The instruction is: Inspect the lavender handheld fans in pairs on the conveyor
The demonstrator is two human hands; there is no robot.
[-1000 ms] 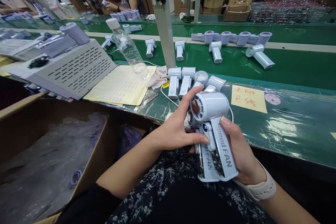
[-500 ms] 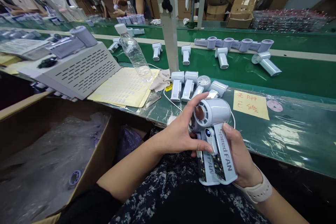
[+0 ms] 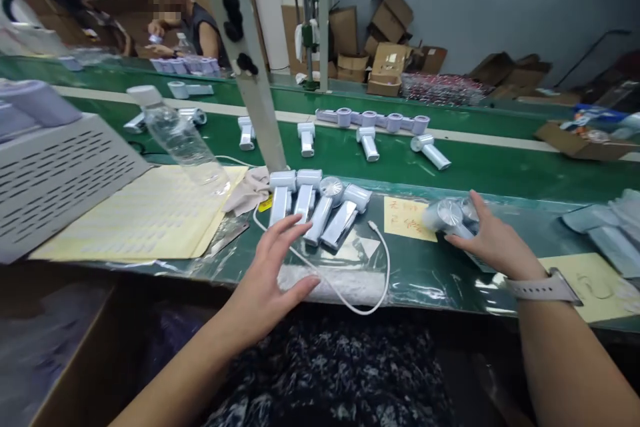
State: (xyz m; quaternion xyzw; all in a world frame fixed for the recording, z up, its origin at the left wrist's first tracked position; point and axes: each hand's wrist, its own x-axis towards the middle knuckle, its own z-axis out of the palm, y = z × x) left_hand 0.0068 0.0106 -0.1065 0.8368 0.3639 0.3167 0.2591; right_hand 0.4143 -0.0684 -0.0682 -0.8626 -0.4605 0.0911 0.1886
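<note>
Two pale blue handheld fans (image 3: 451, 215), blurred: gripped between thumb and fingers of the right hand (image 3: 493, 240), over the right part of the green surface (image 3: 420, 280), at the right end of a yellow note (image 3: 400, 219). Contact with the surface: cannot be told.

Left hand (image 3: 273, 283), one: nothing held, thumb and fingers spread wide, at the front edge, fingertips near a row of four fans (image 3: 320, 213).

Changes against half a second ago: pair then between both hands before the body, now away to the right; left hand parted from it. White cable (image 3: 387, 267) and translucent wrapped strip (image 3: 350, 285), mostly hidden then, now in sight. View turned rightward, taking in a second yellow note (image 3: 595, 287) by the right wrist, plastic-covered items (image 3: 607, 233) and an open carton (image 3: 583, 140).

Edges and room: front edge running below both hands, wrapped strip lying along it. Open stretch of surface between cable loop and right hand, in front of the first note. Left side bounded by yellow sheets (image 3: 135, 227) and grey cloth (image 3: 247, 190); tilted metal post (image 3: 255, 93) rising behind the row.
</note>
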